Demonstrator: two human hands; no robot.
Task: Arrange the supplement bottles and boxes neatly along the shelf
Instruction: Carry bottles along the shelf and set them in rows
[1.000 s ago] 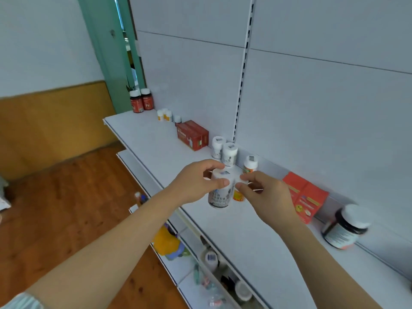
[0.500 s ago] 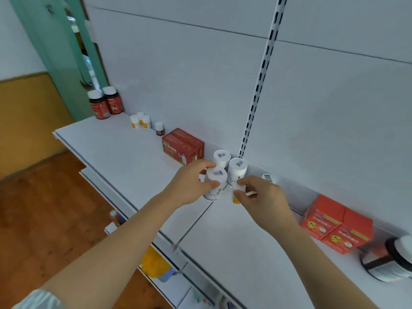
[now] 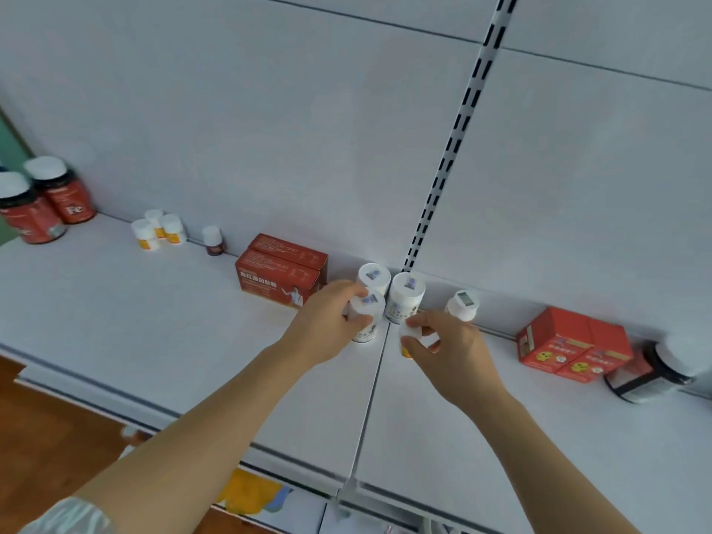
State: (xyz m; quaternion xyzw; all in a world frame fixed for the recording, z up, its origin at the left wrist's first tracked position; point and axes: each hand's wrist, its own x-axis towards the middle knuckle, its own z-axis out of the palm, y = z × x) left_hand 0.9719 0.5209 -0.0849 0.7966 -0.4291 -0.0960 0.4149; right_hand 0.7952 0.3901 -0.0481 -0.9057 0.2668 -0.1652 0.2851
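left hand [image 3: 327,325] still grips white bottle [image 3: 366,317], now standing on shelf [image 3: 154,333] beside two others; right hand [image 3: 450,348] still pinches small orange bottle [image 3: 406,343].

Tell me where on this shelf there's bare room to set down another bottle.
Bare shelf runs along the whole front edge, widest left of the left hand, in front of the small yellow bottles and the red boxes. Another free patch lies between the right hand and the orange-red boxes. It is crowded at the white bottles by the seam.
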